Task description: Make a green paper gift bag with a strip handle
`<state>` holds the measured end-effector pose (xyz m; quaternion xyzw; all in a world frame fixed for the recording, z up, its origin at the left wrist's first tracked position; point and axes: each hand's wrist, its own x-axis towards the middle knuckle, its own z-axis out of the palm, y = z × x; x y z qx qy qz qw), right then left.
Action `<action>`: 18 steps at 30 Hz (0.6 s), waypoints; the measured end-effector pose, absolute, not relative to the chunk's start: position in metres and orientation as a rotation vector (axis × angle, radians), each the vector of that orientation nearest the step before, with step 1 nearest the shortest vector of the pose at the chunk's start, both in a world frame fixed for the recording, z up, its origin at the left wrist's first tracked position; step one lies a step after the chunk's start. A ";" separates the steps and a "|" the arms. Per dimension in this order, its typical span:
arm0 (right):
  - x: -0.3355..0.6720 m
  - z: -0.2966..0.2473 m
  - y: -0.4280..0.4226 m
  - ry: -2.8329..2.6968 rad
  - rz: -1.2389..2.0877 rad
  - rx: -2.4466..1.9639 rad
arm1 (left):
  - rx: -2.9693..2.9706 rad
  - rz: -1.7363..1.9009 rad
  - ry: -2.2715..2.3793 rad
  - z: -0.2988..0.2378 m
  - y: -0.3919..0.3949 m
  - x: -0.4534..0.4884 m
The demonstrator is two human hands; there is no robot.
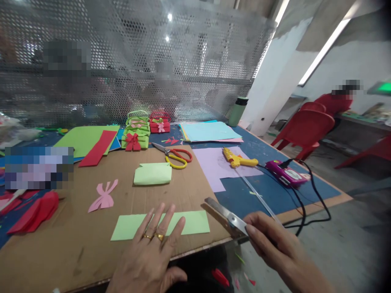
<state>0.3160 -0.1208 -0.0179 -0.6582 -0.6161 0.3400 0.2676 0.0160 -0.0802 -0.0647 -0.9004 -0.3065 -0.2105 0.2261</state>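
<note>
My left hand (pixel 152 248) lies spread and flat on a light green paper strip (pixel 195 222), pressing it to the cardboard; two rings are on its fingers. In my right hand (pixel 275 244) is a metal-bladed tool with a round pivot (pixel 217 206). Its blade points left over the cardboard edge, near the strip's right end; its handle is hidden in my fingers. Beyond the strip sits a folded light green paper piece (pixel 152 174). A pink paper bow (pixel 104 196) lies to the left. Scissors (pixel 174 156) with red and yellow handles rest open behind.
Cardboard (pixel 76 232) covers the blue table's front. Small paper bags (pixel 136 134) and paper sheets (pixel 210 131) stand behind. On the right are a yellow glue gun (pixel 236 158), purple power strip (pixel 287 173) and cables. A green bottle (pixel 238 110) is farther back. Someone in red sits beyond.
</note>
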 end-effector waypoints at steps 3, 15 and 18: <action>0.317 -0.017 -0.120 -1.692 0.917 -1.781 | -2.480 -0.575 -0.836 -0.064 -0.080 0.017; 0.315 -0.022 -0.117 -1.772 1.117 -1.702 | -2.461 -0.537 -0.854 -0.066 -0.083 0.017; 0.313 -0.020 -0.114 -1.770 1.158 -1.685 | -2.448 -0.567 -0.860 -0.063 -0.083 0.021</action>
